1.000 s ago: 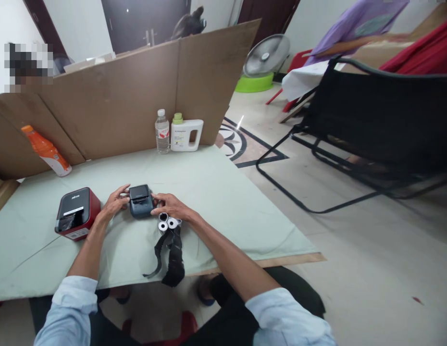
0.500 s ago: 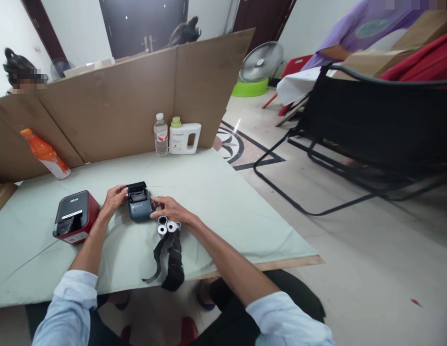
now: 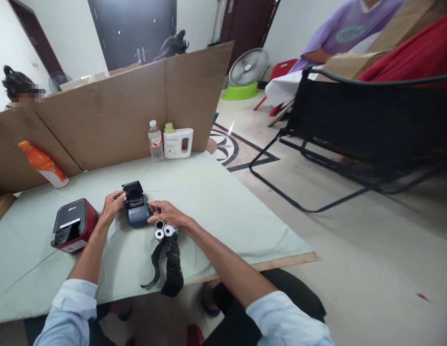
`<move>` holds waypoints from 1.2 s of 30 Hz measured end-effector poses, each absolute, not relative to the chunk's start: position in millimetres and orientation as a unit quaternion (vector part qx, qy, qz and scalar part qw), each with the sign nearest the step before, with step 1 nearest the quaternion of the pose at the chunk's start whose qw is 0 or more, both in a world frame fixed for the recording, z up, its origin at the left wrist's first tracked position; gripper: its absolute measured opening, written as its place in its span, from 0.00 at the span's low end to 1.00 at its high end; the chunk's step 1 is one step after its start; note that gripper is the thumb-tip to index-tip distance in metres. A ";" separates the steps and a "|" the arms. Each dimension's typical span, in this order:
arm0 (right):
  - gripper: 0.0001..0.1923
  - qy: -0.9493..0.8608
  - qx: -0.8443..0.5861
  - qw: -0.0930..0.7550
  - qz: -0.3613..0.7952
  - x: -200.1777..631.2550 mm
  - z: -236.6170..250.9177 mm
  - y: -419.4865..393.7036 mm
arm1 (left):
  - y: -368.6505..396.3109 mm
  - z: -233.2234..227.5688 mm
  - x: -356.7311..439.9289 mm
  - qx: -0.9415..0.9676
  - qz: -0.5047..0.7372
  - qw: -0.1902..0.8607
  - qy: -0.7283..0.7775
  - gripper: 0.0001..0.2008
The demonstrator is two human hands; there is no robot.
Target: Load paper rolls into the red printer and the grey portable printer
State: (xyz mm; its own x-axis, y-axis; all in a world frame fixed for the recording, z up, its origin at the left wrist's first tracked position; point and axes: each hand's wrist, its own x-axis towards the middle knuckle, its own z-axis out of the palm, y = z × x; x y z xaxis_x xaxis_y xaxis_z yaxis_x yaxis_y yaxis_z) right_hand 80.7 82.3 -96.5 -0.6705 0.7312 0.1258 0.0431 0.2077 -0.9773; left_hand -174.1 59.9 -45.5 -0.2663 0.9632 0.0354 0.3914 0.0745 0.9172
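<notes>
A small dark blue-grey portable printer [image 3: 137, 216] sits on the table between my hands, its black lid [image 3: 132, 189] raised and its roll bay uncovered. My left hand [image 3: 112, 206] has its fingertips at the lid's left edge, thumb and fingers pinched there. With fingers curled, my right hand [image 3: 168, 214] grips the printer's right side. Several small paper rolls [image 3: 168, 230] stand on end just below my right hand. Strips of black ribbon [image 3: 173, 266] trail from beside them to the table's front edge.
A red and black printer [image 3: 74, 226] stands left of my left forearm. Along the cardboard partition [image 3: 126, 110] are an orange bottle [image 3: 43, 164], a water bottle [image 3: 155, 142] and a white jug [image 3: 178, 144]. A black folding chair [image 3: 360, 125] and a person in purple [image 3: 339, 33] are to the right.
The printer's lid has swung further up and back, showing more of its surface. Both hands remain at the printer. My view has shifted slightly.
</notes>
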 end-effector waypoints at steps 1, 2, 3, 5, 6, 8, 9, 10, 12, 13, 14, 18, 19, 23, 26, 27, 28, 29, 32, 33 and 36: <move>0.25 -0.719 -0.270 0.303 0.565 80.8 -95.9 82.3 | 58.6 -44.0 -174.1 0.522 0.441 0.324 0.655 0.23; 0.25 -0.720 -0.268 0.304 0.563 80.8 -95.3 82.2 | 57.0 -42.8 -174.4 0.530 0.435 0.327 0.650 0.24; 0.24 -0.721 -0.267 0.304 0.563 80.7 -94.7 82.2 | 55.2 -41.8 -175.0 0.539 0.429 0.330 0.646 0.24; 0.23 -0.718 -0.267 0.304 0.567 80.2 -93.7 82.2 | 51.3 -40.5 -177.4 0.556 0.418 0.335 0.636 0.24; 0.23 -0.714 -0.269 0.305 0.570 79.9 -93.2 82.3 | 49.5 -40.2 -179.1 0.568 0.409 0.336 0.630 0.24; 0.22 -0.710 -0.269 0.304 0.575 79.5 -92.3 82.5 | 47.2 -40.1 -183.0 0.602 0.386 0.334 0.614 0.25; 0.22 -0.710 -0.267 0.305 0.576 79.4 -91.9 82.6 | 46.9 -40.4 -184.7 0.620 0.373 0.329 0.607 0.25; 0.21 -0.711 -0.264 0.305 0.575 79.4 -91.6 82.8 | 47.2 -40.9 -185.8 0.636 0.361 0.321 0.602 0.26; 0.21 -0.712 -0.260 0.308 0.574 79.5 -91.2 83.2 | 49.7 -42.4 -185.9 0.658 0.348 0.292 0.600 0.25; 0.20 -0.712 -0.259 0.310 0.575 79.5 -91.3 83.5 | 51.7 -43.5 -184.8 0.664 0.347 0.272 0.604 0.24; 0.20 -0.710 -0.257 0.311 0.576 79.4 -91.6 83.9 | 54.0 -44.6 -183.1 0.667 0.348 0.252 0.609 0.22; 0.22 -0.694 -0.258 0.318 0.592 78.4 -94.8 86.1 | 63.1 -48.7 -174.9 0.661 0.357 0.201 0.628 0.10; 0.24 -0.687 -0.260 0.319 0.599 78.1 -95.9 86.8 | 64.5 -49.3 -173.5 0.658 0.360 0.196 0.631 0.08; 0.34 -0.665 -0.260 0.325 0.620 77.7 -98.9 89.4 | 64.8 -47.5 -171.4 0.646 0.376 0.172 0.641 0.06; 0.37 -0.669 -0.260 0.328 0.615 79.0 -99.2 90.9 | 60.8 -40.8 -170.5 0.642 0.393 0.155 0.640 0.05; 0.37 -0.672 -0.260 0.329 0.610 79.7 -99.1 91.5 | 59.4 -37.6 -169.9 0.643 0.397 0.153 0.637 0.06; 0.36 -0.676 -0.259 0.329 0.606 80.5 -98.8 92.2 | 58.1 -34.1 -169.0 0.645 0.400 0.152 0.633 0.06; 0.35 -0.680 -0.256 0.332 0.602 81.2 -98.5 92.9 | 56.9 -30.4 -167.9 0.647 0.403 0.153 0.629 0.06; 0.29 -0.691 -0.254 0.356 0.576 82.6 -96.3 95.3 | 54.7 -18.8 -163.7 0.655 0.406 0.162 0.616 0.07; 0.28 -0.691 -0.259 0.372 0.563 82.7 -94.8 96.0 | 54.0 -14.8 -162.0 0.658 0.405 0.165 0.613 0.08; 0.25 -0.679 -0.275 0.422 0.535 82.4 -87.3 96.3 | 51.5 -2.2 -155.2 0.661 0.393 0.202 0.606 0.11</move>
